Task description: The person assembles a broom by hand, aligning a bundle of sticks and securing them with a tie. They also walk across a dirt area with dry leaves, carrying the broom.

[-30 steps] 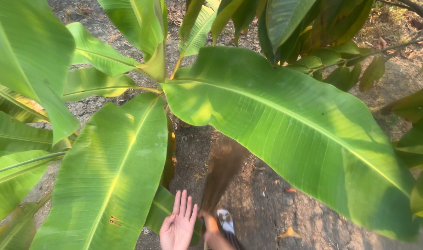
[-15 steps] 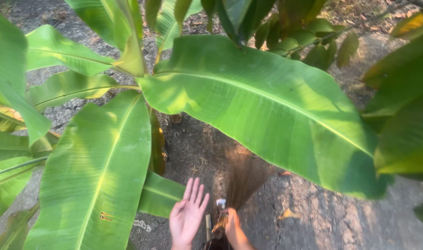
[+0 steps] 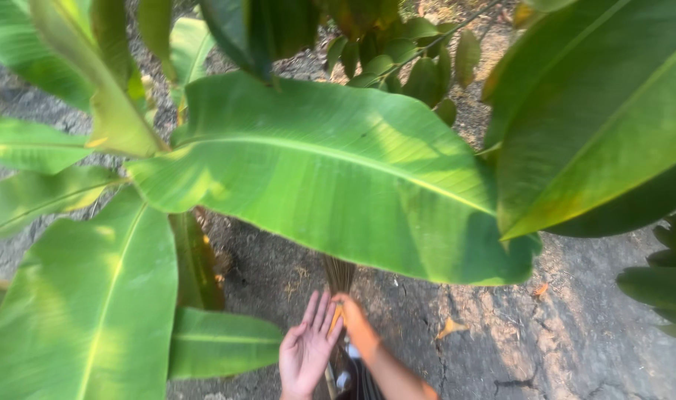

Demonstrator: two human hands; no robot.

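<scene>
My right hand [image 3: 355,324] grips the top of a brown bristle broom [image 3: 339,272] whose brush end runs forward under a big banana leaf [image 3: 330,174], which hides most of it. My left hand [image 3: 309,347] is held flat and open, fingers together and pointing forward, right beside the right hand and touching nothing that I can see. Both hands are low in the middle of the view, above dark bare soil [image 3: 279,274].
Wide green banana leaves fill the left [image 3: 86,304], the middle and the upper right [image 3: 597,126]. Cracked grey ground [image 3: 575,333] with a few dry fallen leaves [image 3: 449,327] lies at the lower right. A bush with small dark leaves [image 3: 419,67] stands behind.
The view has swung right, so the plant has shifted left. The broom's brush, which was visible on the soil, has slid forward under the big leaf. My left hand stays flat.
</scene>
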